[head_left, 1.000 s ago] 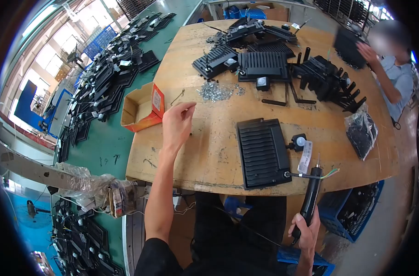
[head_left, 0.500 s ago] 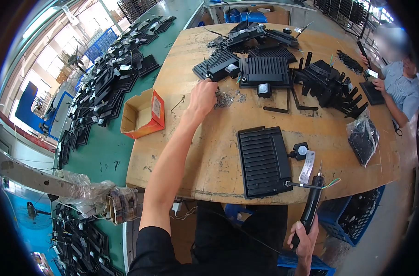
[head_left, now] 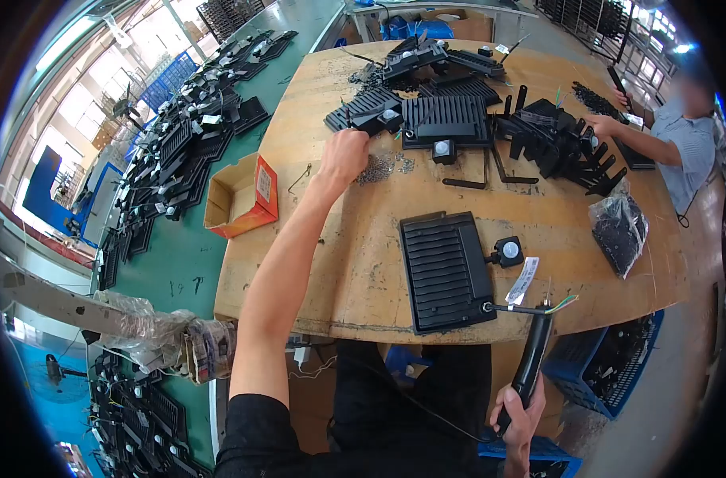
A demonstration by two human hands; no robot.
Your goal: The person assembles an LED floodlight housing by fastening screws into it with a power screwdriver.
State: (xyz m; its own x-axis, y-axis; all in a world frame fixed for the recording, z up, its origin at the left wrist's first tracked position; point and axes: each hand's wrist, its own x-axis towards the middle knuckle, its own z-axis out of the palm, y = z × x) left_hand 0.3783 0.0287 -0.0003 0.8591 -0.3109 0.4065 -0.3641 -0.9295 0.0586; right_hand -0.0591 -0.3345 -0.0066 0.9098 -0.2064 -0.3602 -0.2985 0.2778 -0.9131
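Note:
My left hand (head_left: 347,156) reaches to the far part of the table, beside a small heap of silvery screws (head_left: 385,166). Its fingers are curled together, and whatever they pinch is hidden. In my right hand (head_left: 520,413) is a black electric screwdriver (head_left: 532,355), held by its lower body with the bit pointing up, just past the table's near edge. A black finned floodlight (head_left: 446,275) lies in front of me. Attached to it are a motion sensor (head_left: 508,251) and a cable carrying a white label (head_left: 524,280); the cable's bare-coloured wires reach past the screwdriver tip.
More floodlights (head_left: 446,119) and black brackets (head_left: 550,139) crowd the table's far side. An open orange carton (head_left: 247,199) sits at left, a bag of black parts (head_left: 620,233) at right. A co-worker (head_left: 681,143) works across the right edge. Floodlights cover the green bench (head_left: 211,263).
The view has shifted slightly, while my left hand stays by the screws and my right keeps the screwdriver. The co-worker's hand has moved left toward the brackets.

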